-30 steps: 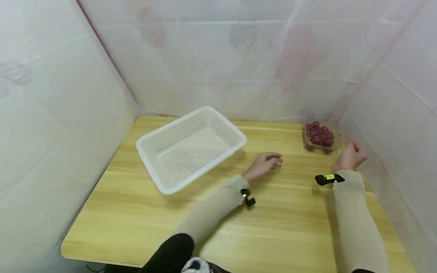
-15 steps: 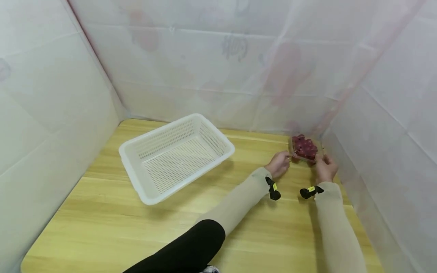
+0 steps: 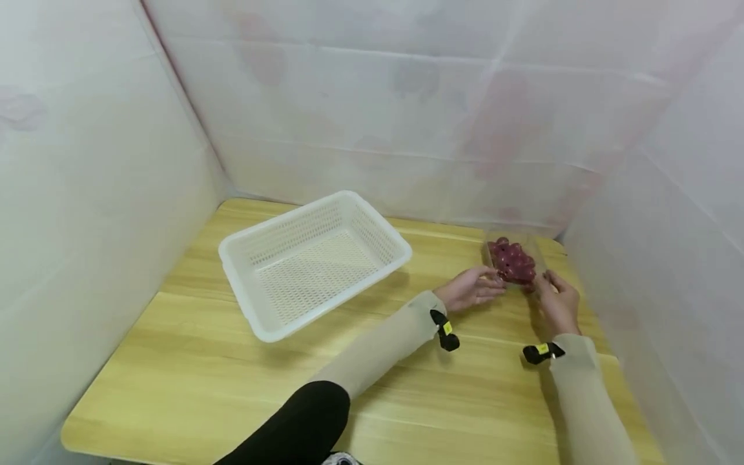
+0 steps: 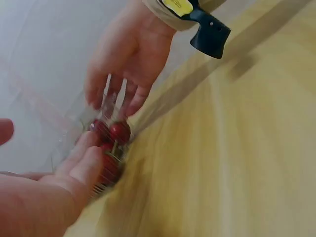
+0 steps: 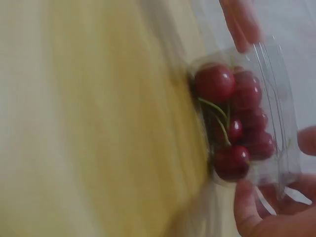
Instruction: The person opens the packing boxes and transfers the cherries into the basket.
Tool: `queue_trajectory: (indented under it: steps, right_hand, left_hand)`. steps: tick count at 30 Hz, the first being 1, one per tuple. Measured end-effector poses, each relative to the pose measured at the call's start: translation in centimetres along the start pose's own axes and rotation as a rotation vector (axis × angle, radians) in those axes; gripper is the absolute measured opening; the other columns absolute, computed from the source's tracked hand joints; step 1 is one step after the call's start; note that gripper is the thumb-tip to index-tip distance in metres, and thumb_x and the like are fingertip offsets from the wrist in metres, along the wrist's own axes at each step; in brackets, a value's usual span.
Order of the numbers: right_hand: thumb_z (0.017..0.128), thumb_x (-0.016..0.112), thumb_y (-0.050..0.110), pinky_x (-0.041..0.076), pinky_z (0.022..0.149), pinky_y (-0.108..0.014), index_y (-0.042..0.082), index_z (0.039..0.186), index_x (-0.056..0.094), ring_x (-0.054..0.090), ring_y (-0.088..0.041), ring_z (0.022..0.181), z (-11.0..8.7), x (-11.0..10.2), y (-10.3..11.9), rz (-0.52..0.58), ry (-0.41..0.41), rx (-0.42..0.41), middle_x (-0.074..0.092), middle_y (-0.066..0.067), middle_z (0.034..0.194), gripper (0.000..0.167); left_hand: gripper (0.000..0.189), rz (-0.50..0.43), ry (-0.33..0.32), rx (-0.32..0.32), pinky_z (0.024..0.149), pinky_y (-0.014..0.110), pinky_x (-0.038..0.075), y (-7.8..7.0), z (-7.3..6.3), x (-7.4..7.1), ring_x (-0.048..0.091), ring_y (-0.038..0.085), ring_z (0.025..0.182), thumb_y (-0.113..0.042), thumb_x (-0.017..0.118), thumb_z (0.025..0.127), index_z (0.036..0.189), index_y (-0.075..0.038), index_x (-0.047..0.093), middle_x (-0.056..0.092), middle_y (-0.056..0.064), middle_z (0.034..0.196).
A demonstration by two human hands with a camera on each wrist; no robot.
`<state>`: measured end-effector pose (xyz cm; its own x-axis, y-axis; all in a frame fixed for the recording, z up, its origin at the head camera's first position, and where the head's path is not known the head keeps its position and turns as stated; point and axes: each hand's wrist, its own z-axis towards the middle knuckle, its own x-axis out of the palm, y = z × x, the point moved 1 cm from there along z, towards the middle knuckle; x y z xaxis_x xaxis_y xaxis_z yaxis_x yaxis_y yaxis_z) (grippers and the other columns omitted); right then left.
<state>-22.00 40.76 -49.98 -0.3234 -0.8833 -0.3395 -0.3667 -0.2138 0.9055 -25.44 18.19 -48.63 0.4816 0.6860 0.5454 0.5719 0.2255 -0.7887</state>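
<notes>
The box [image 5: 286, 118] has shifted, pinched by the right hand [image 3: 559, 305]; the left hand [image 3: 468, 290] (straight-fingered) meets its side; handling seems begun.

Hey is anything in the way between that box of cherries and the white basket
Partly: the left hand is at the near corner of the clear plastic box on the side toward the white basket. Otherwise nothing visible stands between them.

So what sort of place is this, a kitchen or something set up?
Probably a makeshift recording booth rather than a kitchen: pale sheets hang on three sides, enclosing a wood-grain table, and a small black device, apparently a camera, is worn at each wrist.
</notes>
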Motion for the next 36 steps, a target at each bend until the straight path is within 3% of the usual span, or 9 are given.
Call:
queue_trajectory:
  steps: [6,9,13,18,20,24,27,31,36]
  right_hand:
    - [0.108,0.049,0.045,0.054,0.086,-0.005,0.006,0.162,0.023,0.06,0.009,0.119,-3.7,-1.4,-1.9,-0.167,0.19,-0.22,0.024,-0.023,0.168,0.072]
    - [0.109,0.051,0.035,0.057,0.089,-0.01,-0.001,0.161,0.025,0.058,0.019,0.107,-5.5,-1.1,-2.6,-0.145,0.304,-0.33,0.037,-0.013,0.166,0.067]
    - [0.111,0.049,0.024,0.059,0.09,-0.015,0.0,0.16,0.029,0.06,0.016,0.112,-7.5,-0.1,-3.2,-0.152,0.463,-0.454,0.047,0.017,0.156,0.058]
    - [0.112,0.044,0.016,0.052,0.095,-0.009,0.003,0.161,0.03,0.052,0.017,0.122,-10.2,0.6,-3.5,-0.223,0.594,-0.555,0.038,0.001,0.166,0.053]
    - [0.112,0.043,0.013,0.048,0.098,-0.007,0.003,0.161,0.031,0.051,0.016,0.126,-10.8,0.7,-3.6,-0.254,0.627,-0.603,0.036,-0.014,0.167,0.052]
    - [0.111,0.045,0.012,0.05,0.1,-0.014,0.008,0.161,0.035,0.051,0.006,0.132,-12.1,0.7,-3.0,-0.393,0.592,-0.685,0.039,-0.022,0.163,0.051]
    - [0.108,0.054,0.014,0.055,0.105,-0.041,0.016,0.161,0.037,0.049,-0.017,0.14,-13.6,1.1,-1.5,-0.527,0.466,-0.77,0.042,-0.023,0.161,0.055]
    - [0.097,0.072,0.011,0.045,0.099,-0.072,0.014,0.155,0.047,0.045,-0.046,0.137,-16.1,3.1,1.1,-0.613,0.317,-0.977,0.047,-0.024,0.156,0.063]
    - [0.084,0.085,0.025,0.05,0.098,-0.07,0.009,0.146,0.057,0.053,-0.046,0.133,-18.7,7.0,3.0,-0.781,0.247,-1.202,0.056,-0.019,0.148,0.07]
  left_hand:
    - [0.054,0.071,0.163,-0.101,0.13,0.053,0.028,1.9,-6.0,-0.2,0.039,0.046,0.15,-0.029,0.033,0.112,0.156,0.002,0.034,0.034,0.029,0.163]
    - [0.056,0.064,0.186,-0.13,0.13,0.054,0.027,2.9,-9.6,-0.4,0.037,0.047,0.151,-0.031,0.031,0.113,0.157,0.004,0.031,0.033,0.029,0.164]
    - [0.06,0.071,0.14,-0.116,0.128,0.056,0.03,3.8,-14.2,-1.8,0.039,0.049,0.149,-0.031,0.031,0.112,0.158,0.007,0.025,0.036,0.031,0.161]
    - [0.08,0.112,0.012,-0.039,0.119,0.054,0.044,4.9,-18.6,-4.5,0.056,0.046,0.135,-0.023,0.045,0.108,0.163,-0.001,-0.009,0.05,0.03,0.152]
    - [0.09,0.142,-0.03,-0.001,0.114,0.051,0.051,5.5,-19.5,-5.4,0.063,0.044,0.128,-0.018,0.052,0.105,0.163,-0.006,-0.017,0.057,0.028,0.146]
    - [0.089,0.214,-0.059,0.076,0.102,0.042,0.06,6.6,-19.8,-6.6,0.07,0.038,0.117,-0.012,0.056,0.104,0.166,-0.013,-0.007,0.066,0.023,0.135]
    - [0.082,0.245,-0.08,0.139,0.096,0.039,0.062,6.9,-19.6,-6.9,0.073,0.034,0.111,-0.013,0.055,0.105,0.168,-0.016,0.003,0.068,0.024,0.131]
    - [0.075,0.258,-0.146,0.211,0.091,0.038,0.064,7.1,-19.6,-7.1,0.074,0.029,0.103,-0.009,0.053,0.105,0.167,-0.014,0.011,0.068,0.028,0.127]
    - [0.064,0.243,-0.186,0.251,0.09,0.037,0.065,7.3,-19.8,-7.2,0.075,0.022,0.097,-0.006,0.051,0.105,0.164,-0.012,0.027,0.067,0.031,0.125]
